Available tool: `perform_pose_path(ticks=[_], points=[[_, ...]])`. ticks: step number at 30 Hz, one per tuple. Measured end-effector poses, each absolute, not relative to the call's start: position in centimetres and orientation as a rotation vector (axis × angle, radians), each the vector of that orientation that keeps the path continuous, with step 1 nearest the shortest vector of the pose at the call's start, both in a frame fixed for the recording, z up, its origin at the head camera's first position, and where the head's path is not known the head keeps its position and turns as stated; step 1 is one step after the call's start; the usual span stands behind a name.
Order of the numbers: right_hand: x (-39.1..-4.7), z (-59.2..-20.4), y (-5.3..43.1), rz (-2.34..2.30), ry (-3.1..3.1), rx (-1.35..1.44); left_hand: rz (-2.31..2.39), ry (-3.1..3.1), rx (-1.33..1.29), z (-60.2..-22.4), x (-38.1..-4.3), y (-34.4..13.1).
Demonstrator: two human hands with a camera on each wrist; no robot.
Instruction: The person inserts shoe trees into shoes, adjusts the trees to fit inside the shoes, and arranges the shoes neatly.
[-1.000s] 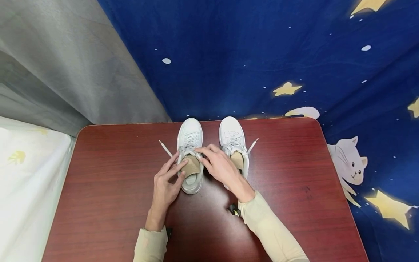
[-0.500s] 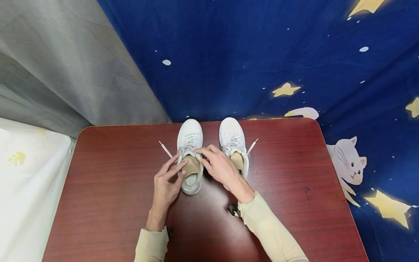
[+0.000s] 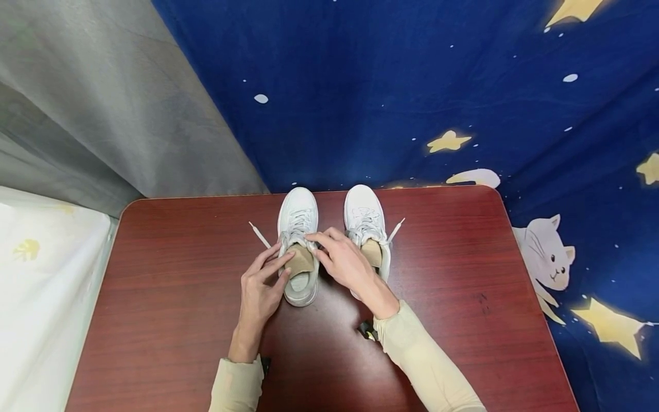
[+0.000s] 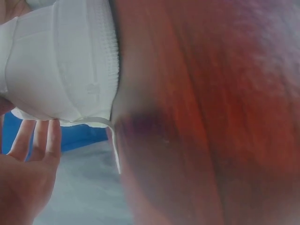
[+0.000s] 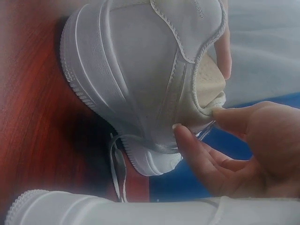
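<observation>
A pair of white sneakers stands toe-outward at the table's far edge. On the left sneaker [image 3: 298, 200] the beige tongue [image 3: 300, 262] is visible in the opening. My left hand [image 3: 259, 292] holds its outer collar, the thumb and one finger at the opening and the other fingers along the outer side [image 4: 46, 136]. From the inner side, my right hand [image 3: 347, 263] pinches the edge beside the laces, as the right wrist view shows, with the thumb at the collar [image 5: 206, 110]. The right sneaker [image 3: 363, 200] sits partly hidden under my right hand.
A loose lace end [image 3: 259, 234] sticks out left of the left sneaker, another lace end [image 3: 395, 230] right of the right one. The reddish-brown table [image 3: 170, 297] ends just beyond the toes, against a blue curtain [image 3: 329, 103]. A small black device [image 3: 368, 330] is at my right wrist.
</observation>
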State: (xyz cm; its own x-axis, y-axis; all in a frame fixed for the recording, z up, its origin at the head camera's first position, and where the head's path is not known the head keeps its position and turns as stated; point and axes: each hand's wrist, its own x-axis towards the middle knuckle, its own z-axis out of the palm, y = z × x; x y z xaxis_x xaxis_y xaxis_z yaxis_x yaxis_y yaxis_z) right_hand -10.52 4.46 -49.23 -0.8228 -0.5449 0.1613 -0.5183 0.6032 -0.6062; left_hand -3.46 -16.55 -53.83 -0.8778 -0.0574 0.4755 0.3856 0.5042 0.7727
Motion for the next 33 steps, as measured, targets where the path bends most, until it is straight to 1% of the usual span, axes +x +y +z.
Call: perform_pose_path(ticks=[8, 24, 33], points=[[-10.5, -49.3, 4.5, -1.039, 2.777, -0.931, -1.334, -2.346, -0.224, -53.0, -3.7, -16.3], [-10.5, -49.3, 4.4, -1.038, 2.775, -0.944, -1.258, -2.34, -0.154, -53.1, -4.1, -15.7], [-10.5, -49.5, 4.4, -1.03, 2.789, -0.95, -1.271, -2.351, -0.165, -52.9, -4.1, -15.5]])
